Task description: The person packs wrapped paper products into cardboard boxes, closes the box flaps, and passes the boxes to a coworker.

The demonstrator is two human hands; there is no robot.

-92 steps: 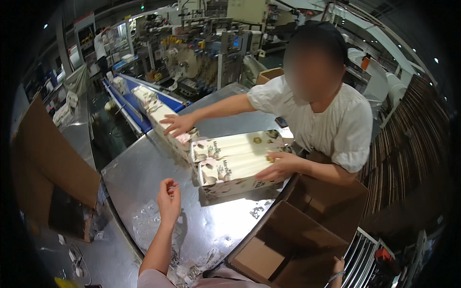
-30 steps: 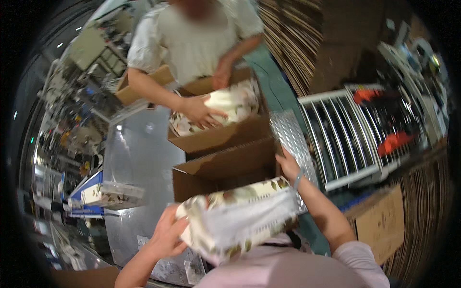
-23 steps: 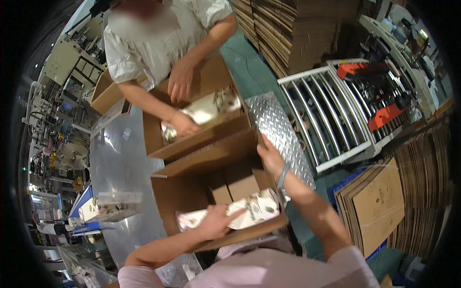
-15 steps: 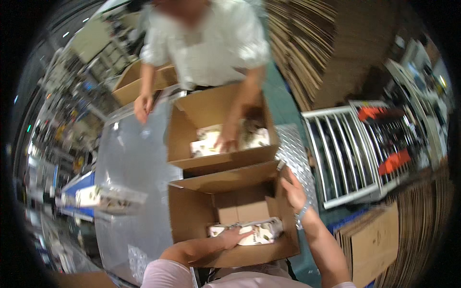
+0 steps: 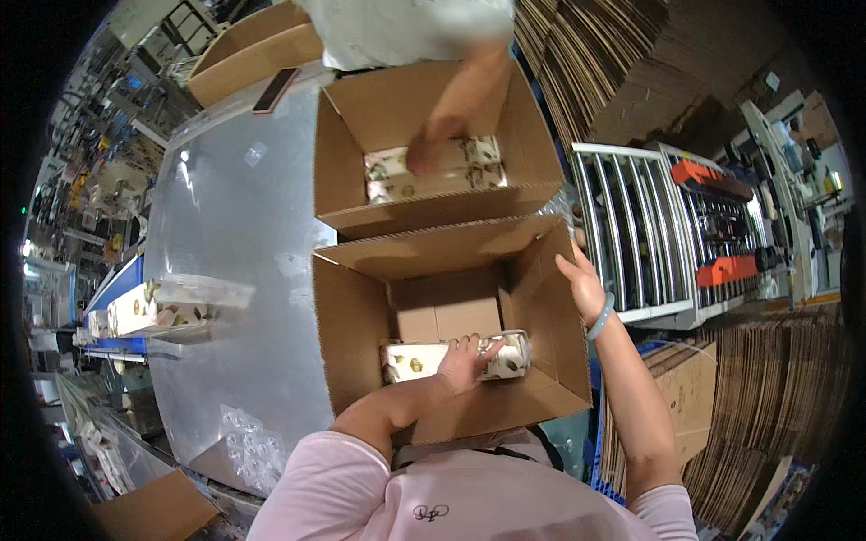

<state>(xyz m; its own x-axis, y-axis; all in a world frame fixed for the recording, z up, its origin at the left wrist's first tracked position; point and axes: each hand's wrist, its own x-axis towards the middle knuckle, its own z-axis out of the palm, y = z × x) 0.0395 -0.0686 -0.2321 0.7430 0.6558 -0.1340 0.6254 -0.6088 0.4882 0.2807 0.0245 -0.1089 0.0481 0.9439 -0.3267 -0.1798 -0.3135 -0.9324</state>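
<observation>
- Step in hand, as I judge it: settling a pack into the near box. The pack lies low in that box, just beside its near wall and parallel to it, with the box floor showing beyond.
- The left hand is laid across the pack's top, thumb spread away from the fingers. I see no pinch there (the pressure itself cannot be read).
- The right hand grips the near box's right edge, thumb over the inner side. Its other fingers are mostly hidden.
- The next move would call for lifting the left hand straight up, clear of the near edge, while the right hand steadies the wall so the pack stays square.
- The far box stands just behind, by the table; a co-worker's hand reaches onto floral packs inside.
- Another pack lies at the table's left edge, a phone near its far edge.
- Labels: the held-down pack carries leaf print and a gold mark; any lettering is too small to read. The shirt emblem, dark and looped, yields no certain word. Print on the flat cartons is unreadable too.
</observation>
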